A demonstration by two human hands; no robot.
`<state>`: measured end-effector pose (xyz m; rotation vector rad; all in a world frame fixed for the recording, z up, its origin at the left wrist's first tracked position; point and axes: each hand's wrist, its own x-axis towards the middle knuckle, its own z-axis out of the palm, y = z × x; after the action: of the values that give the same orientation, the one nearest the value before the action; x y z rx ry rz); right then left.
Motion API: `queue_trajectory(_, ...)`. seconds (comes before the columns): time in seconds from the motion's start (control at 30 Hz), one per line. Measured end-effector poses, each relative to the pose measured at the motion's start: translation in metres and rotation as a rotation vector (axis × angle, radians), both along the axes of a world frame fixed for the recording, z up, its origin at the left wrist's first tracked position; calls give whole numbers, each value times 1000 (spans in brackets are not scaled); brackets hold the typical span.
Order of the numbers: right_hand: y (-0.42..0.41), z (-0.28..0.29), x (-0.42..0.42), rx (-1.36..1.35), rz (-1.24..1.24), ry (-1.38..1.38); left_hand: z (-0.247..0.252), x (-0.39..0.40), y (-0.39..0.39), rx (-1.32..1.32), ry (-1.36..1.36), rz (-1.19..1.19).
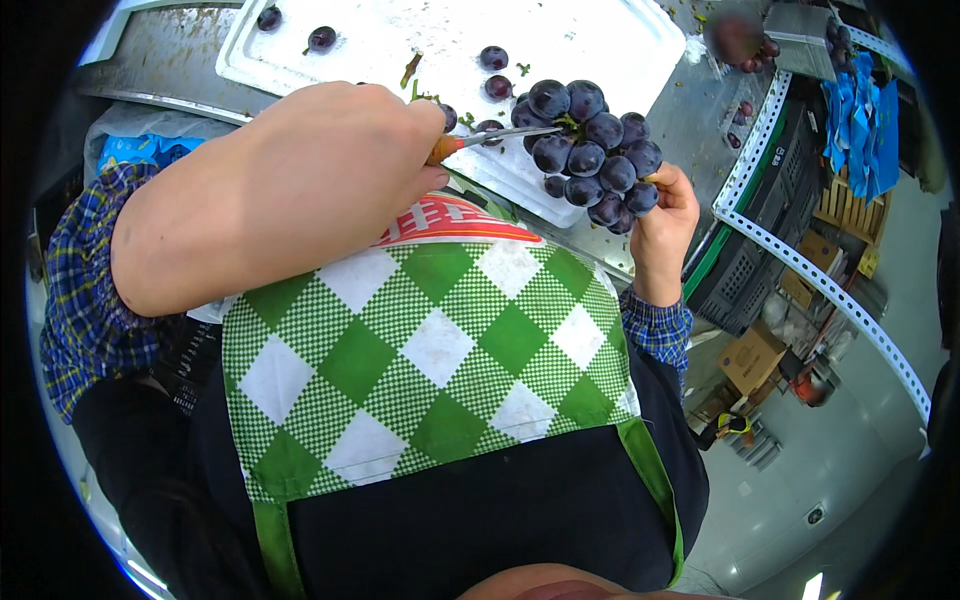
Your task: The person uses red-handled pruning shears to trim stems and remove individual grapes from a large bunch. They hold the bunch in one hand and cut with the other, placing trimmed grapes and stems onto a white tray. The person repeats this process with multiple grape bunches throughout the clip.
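Note:
My left hand (360, 142), at the upper middle, is closed on small snips (499, 137) with an orange handle and thin metal blades. The blade tips reach in among the grapes near the top of a bunch of dark purple grapes (592, 157). At the bunch's right side, my right hand (667, 217) holds it with thumb and fingers by a stem end. Below and beyond the hands lies a white foam tray (420, 30), which carries loose grapes (322, 39), a brown piece of stem (410, 69) and green stem bits. My left fingers are mostly hidden behind the hand's back.
The tray rests on a metal table (180, 60) with scraps on it. At the upper right are more grapes (769, 49) and a clear plastic punnet (739, 120). A perforated metal rail (825, 277), black crates (757, 247) and a cardboard box (752, 358) stand to the right. Another person (731, 426) is farther off.

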<state>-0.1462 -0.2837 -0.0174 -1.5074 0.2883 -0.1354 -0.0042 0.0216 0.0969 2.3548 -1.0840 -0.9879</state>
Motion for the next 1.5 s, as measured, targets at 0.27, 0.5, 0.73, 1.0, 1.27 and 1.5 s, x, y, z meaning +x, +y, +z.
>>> queue_trajectory(0.27,3,7,3,-66,40,8,0,5,-7,96,106,-40)
queue_trajectory(0.5,10,14,2,-180,14,33,-8,7,-5,-34,-41,-253)
queue_trajectory(0.73,12,16,0,-214,10,33,3,21,-31,257,165,-150)
queue_trajectory(1.0,11,13,-3,-195,-5,9,-7,32,-37,264,447,50)
queue_trajectory(1.27,12,12,-3,-170,-5,18,-7,38,-40,262,623,150)
queue_trajectory(1.5,12,13,-4,-180,11,21,-13,38,-39,249,694,170)
